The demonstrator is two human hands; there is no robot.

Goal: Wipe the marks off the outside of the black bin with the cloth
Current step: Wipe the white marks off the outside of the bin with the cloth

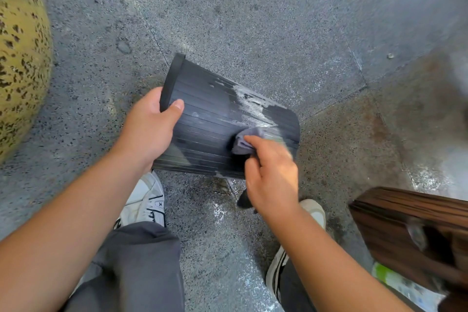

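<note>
While the black bin (217, 119) is held on its side above the speckled floor (253, 20), rim to the left and base to the right, its ribbed wall faces up so the whitish marks (249, 104) near the base can be reached. To steady it, the left hand (149, 129) grips the rim, thumb curled over the outside wall, and the right hand (271, 172) pinches the bunched grey cloth (247, 140) against the wall just below those marks (likely mid-wipe). White sneakers (147, 200) stand beneath, with a brown wooden piece (405, 230) to the right.
</note>
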